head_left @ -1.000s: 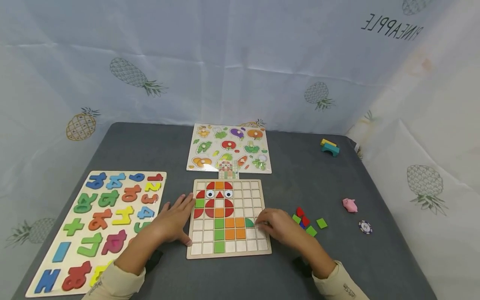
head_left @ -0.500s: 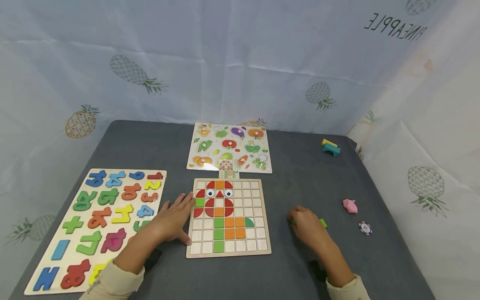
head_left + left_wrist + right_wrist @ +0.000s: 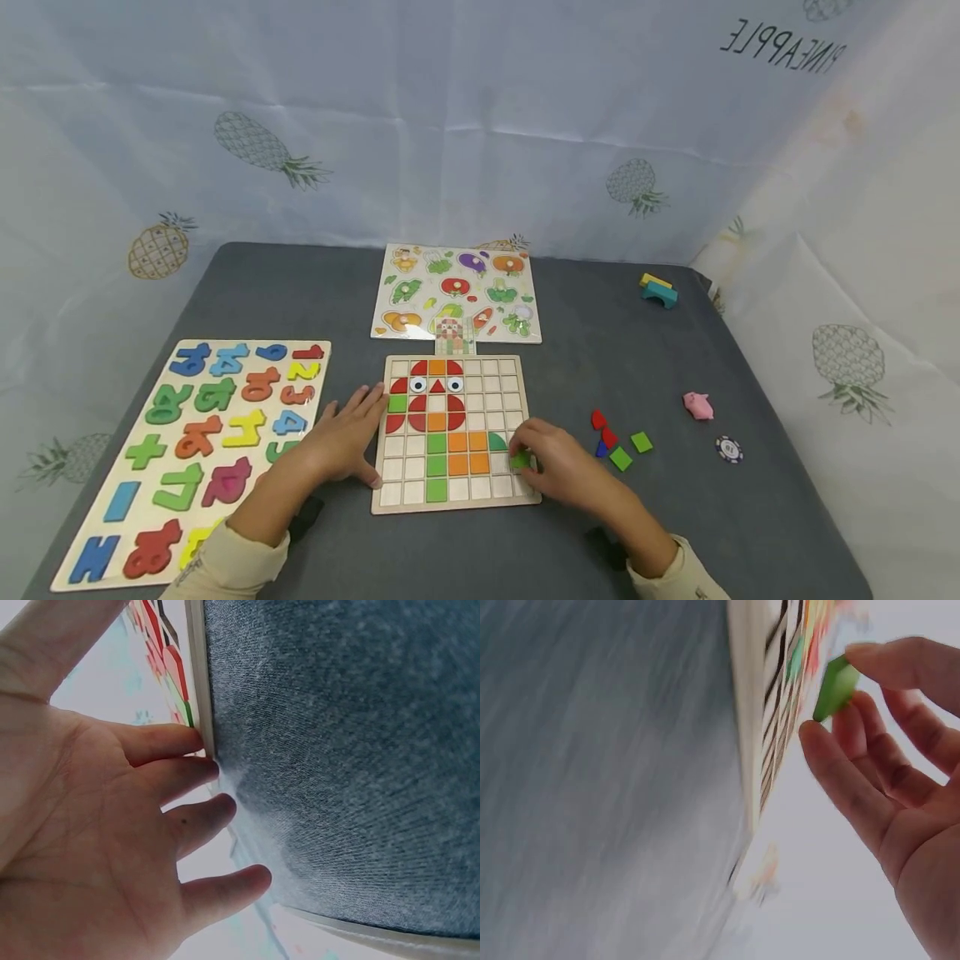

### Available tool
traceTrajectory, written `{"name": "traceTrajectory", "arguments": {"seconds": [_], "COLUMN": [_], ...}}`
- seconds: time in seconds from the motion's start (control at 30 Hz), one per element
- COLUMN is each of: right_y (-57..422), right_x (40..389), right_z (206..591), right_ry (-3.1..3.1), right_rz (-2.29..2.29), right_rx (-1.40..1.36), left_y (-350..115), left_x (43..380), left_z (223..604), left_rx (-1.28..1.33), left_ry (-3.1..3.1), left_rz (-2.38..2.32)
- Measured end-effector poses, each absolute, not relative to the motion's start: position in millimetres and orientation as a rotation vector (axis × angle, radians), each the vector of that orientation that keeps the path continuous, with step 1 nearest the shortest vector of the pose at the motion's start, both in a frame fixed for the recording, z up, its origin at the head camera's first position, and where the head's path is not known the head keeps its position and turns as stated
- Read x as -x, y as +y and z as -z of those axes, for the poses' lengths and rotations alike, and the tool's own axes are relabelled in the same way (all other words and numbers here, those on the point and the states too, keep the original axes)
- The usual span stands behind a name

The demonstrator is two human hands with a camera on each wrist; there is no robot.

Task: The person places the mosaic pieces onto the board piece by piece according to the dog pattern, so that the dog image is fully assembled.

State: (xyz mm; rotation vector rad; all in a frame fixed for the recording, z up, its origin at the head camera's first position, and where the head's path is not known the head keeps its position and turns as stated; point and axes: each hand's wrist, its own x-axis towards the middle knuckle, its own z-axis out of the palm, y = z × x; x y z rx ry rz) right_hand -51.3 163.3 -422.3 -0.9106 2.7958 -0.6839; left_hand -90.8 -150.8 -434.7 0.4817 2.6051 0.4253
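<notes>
A wooden grid board (image 3: pixel 480 492) lies in front of the person, partly filled with red, orange and green tiles and two googly-eye pieces. Between thumb and fingertip, the right hand (image 3: pixel 562 465) pinches a green square tile (image 3: pixel 835 688), held over the board's right side near a dark green quarter-round tile (image 3: pixel 497 442). The left hand (image 3: pixel 343 442) rests with spread fingers along the board's left edge, its fingertips touching the rim in the left wrist view. A small pattern card (image 3: pixel 454 337) lies just behind the board.
Right of the board lie loose tiles: green squares (image 3: pixel 620 458), red pieces (image 3: pixel 609 437) and a blue one. A number puzzle (image 3: pixel 247 483) lies left, a vegetable puzzle (image 3: pixel 420 307) behind. Farther right are a pink pig (image 3: pixel 698 406), poker chip (image 3: pixel 729 449) and teal arch block (image 3: pixel 660 294).
The right hand went from the board to the loose tiles, picked up a green square tile, and is back over the board with it. The left hand has stayed at the board's left edge.
</notes>
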Motion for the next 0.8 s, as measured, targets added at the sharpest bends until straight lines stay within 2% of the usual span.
{"name": "traceTrajectory", "arguments": {"seconds": [0.23, 0.53, 0.8], "right_y": [136, 135, 142], "right_x": [51, 49, 49], "right_z": [434, 436, 439], "right_ry": [2.834, 2.924, 2.931], "right_rz": [0.363, 0.261, 0.371], "right_rx": [1.173, 1.169, 1.182], "left_y": [-150, -150, -149], "left_x": [91, 90, 91], "left_z": [436, 433, 434], "left_rx": [-0.466, -0.458, -0.460], "left_ry": [2.602, 2.608, 2.606], "left_rz": [-0.424, -0.419, -0.408]}}
